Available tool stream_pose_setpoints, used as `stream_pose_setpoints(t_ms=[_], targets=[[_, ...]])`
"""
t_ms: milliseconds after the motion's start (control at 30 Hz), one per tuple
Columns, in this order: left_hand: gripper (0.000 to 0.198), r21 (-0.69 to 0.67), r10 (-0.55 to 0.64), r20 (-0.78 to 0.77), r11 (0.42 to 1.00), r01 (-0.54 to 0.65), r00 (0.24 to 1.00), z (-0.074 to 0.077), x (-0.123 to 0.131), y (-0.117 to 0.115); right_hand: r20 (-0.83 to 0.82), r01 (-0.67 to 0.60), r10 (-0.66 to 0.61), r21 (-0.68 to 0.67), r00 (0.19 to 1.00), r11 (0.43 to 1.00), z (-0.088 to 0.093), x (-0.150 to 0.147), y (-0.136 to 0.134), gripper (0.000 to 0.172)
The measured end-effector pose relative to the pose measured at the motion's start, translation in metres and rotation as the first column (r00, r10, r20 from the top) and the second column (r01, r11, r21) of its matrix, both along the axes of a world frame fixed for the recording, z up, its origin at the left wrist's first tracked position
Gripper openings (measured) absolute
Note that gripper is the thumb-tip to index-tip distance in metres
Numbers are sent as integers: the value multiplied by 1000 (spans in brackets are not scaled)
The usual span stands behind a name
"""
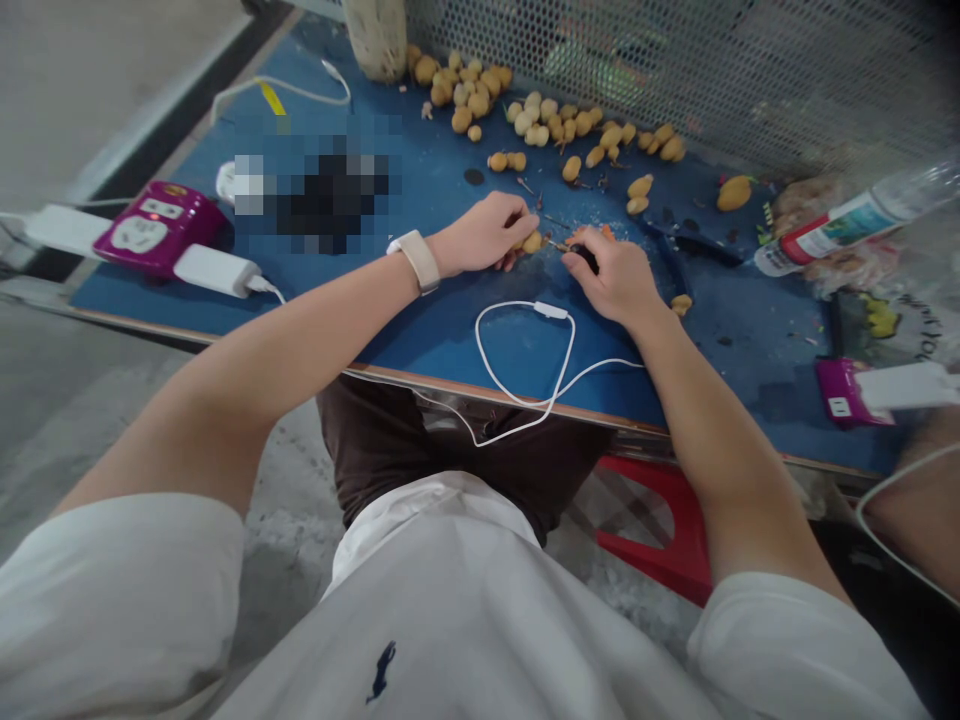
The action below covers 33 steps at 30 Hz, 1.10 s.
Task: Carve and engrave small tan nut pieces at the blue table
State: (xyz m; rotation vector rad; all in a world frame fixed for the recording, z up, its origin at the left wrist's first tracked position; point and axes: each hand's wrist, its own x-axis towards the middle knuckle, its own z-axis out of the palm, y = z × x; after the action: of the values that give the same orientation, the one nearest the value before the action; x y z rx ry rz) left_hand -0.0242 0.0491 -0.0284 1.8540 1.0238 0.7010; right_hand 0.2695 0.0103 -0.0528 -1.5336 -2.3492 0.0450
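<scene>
Over the blue table, the fingers of my left hand (491, 232) are closed around a small yellow-brown gourd (533, 242). My right hand (616, 272) is wrapped round a thin tool with a dark handle (581, 257). Its narrow metal tip points left and meets or nearly meets the gourd; contact is too small to be sure of. Most of the handle hides inside my palm. Light crumbs and small orange bits lie just beyond my hands. Another small gourd (681, 304) rests beside my right wrist.
Many small gourds (469, 90) lie along the mesh panel (600, 60). A white cable (551, 311) loops near the front edge. Purple power strips (161, 232) sit left and right. At right are a clear bottle (840, 228) and plastic bags. Part of another person shows far right.
</scene>
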Motion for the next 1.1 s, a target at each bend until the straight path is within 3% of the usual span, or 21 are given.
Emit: stream_pose_setpoints(t_ms=[400,867,1100], targets=[[43,-51,27,-13,998,-28,1000,11,2,-8,21,7,-6,-21,1000,1000,5,-3,-3,88],[42,-49,30,-18,998,-31,999,11,2,-8,-10,-1,1,-12,1000,1000,8,-6,-5,88],[39,-31,17,0,999,-17,1000,6,1,-4,62,48,-44,-61,997,997,8,-5,-4,89]])
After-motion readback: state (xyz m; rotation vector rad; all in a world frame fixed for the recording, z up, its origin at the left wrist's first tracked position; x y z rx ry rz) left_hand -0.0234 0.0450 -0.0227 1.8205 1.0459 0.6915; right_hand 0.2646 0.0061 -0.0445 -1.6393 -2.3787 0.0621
